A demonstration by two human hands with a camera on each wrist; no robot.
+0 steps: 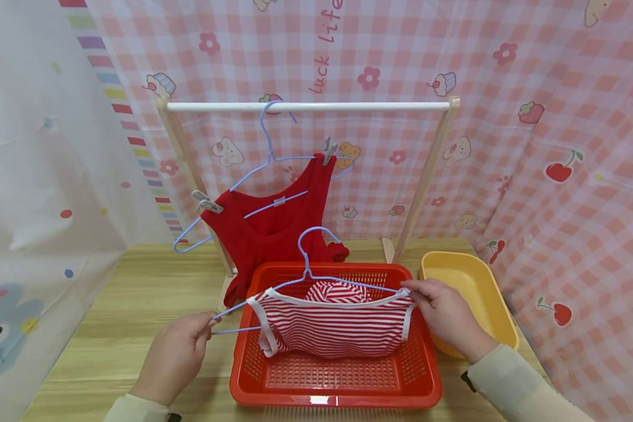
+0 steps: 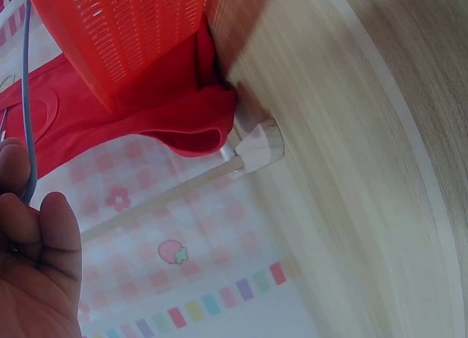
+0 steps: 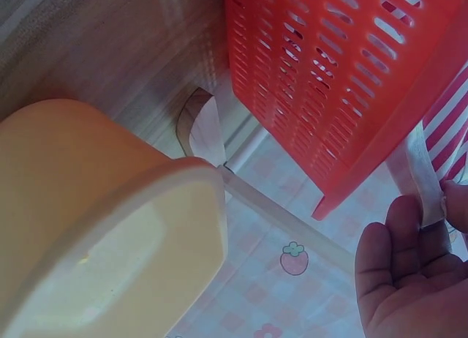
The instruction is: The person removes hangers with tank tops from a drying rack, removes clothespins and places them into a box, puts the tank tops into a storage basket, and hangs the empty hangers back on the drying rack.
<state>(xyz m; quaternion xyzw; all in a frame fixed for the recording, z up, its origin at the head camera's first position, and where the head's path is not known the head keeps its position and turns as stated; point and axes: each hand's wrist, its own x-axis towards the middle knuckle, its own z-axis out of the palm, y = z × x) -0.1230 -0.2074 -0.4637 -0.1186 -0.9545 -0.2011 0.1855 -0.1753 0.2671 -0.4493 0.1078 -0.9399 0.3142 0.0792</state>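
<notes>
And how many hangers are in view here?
2. One hanger hooks over the rail, bearing the red top; the other hanger, pinched by the left hand, holds the striped top over the basket. The basket could hide more.

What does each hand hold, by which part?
Left hand: lower blue hanger, by its left end. Right hand: striped top, by its right upper corner.

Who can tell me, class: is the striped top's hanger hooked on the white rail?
No: the left hand grips that hanger over the red basket, its hook clear of the rail.
</notes>
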